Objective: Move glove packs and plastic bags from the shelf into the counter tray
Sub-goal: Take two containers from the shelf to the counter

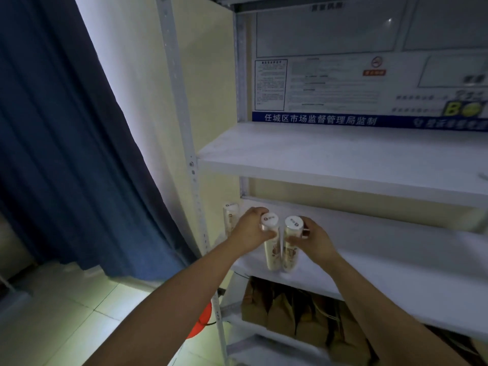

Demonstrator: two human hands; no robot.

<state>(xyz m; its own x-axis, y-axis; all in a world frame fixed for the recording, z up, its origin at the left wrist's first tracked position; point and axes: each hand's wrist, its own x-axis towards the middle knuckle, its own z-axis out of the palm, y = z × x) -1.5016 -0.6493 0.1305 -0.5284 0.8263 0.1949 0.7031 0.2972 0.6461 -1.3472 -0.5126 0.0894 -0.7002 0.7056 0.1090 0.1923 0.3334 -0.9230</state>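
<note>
Early stage, by judgement: left pack (272, 257) is gripped by the left hand (250, 231), right pack (290, 258) by the right hand (317, 241), both upright at the shelf (396, 268) front edge; third pack (230, 215) stands behind; tray not seen, so transfer is not yet made.

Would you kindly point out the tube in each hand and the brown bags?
left-hand tube (270, 220): head view, white cap.
right-hand tube (294, 225): head view, white cap.
brown bags (280, 315): head view, front of one bag.
</note>
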